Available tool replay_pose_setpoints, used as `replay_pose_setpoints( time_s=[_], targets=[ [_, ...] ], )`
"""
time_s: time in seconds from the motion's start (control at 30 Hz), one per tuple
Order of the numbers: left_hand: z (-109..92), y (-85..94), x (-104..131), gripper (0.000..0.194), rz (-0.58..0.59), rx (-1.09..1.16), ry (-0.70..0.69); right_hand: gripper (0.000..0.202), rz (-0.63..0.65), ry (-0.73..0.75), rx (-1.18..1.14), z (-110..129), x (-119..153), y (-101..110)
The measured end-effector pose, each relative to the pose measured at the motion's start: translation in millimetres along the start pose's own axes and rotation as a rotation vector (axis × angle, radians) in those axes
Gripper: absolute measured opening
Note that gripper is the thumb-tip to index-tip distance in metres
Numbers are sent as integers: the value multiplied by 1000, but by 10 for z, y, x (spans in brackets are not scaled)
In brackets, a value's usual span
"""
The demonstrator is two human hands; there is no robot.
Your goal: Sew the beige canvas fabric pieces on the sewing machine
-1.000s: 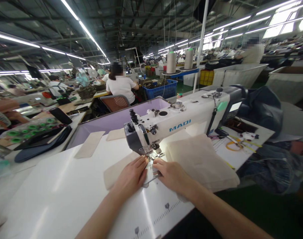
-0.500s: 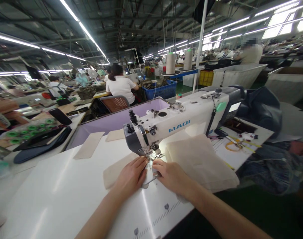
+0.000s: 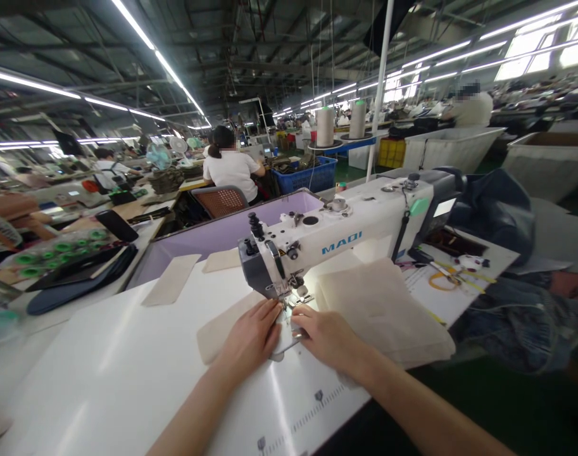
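A white sewing machine (image 3: 345, 234) with a dark end stands on the white table (image 3: 122, 373). Just left of its needle, my left hand (image 3: 253, 332) lies palm down, fingers together, on the near end of a beige fabric piece (image 3: 222, 329). My right hand (image 3: 324, 332) is on the other side of the needle, its fingers curled in by the metal plate; what they pinch, if anything, is too small to make out. A stack of beige fabric (image 3: 378, 310) lies under the machine arm, to the right of my right hand.
Two beige pieces (image 3: 172, 278) lie at the table's back edge, before a purple bin (image 3: 213, 221). Scissors (image 3: 443, 275) and yellow tape are at the right. Denim (image 3: 516, 323) hangs beyond. A person in white (image 3: 229, 168) sits ahead. Thread cones (image 3: 325, 126) stand behind the machine.
The view has shifted very slightly. Both hands stay at the needle in nearly the same pose.
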State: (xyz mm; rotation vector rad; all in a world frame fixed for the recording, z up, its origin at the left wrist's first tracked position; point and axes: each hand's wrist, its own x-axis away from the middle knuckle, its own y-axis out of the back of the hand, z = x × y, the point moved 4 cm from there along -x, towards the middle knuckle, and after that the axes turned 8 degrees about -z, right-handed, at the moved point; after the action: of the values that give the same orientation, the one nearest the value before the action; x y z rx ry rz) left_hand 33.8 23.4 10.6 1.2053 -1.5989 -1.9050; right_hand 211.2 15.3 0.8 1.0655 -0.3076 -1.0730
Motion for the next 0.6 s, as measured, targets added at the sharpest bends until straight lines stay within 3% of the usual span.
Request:
replay_pose_setpoints(
  time_s=[0.6],
  targets=[
    [37, 14, 4, 38, -6, 99, 35, 22, -11, 1, -11, -14, 2, -35]
  ],
)
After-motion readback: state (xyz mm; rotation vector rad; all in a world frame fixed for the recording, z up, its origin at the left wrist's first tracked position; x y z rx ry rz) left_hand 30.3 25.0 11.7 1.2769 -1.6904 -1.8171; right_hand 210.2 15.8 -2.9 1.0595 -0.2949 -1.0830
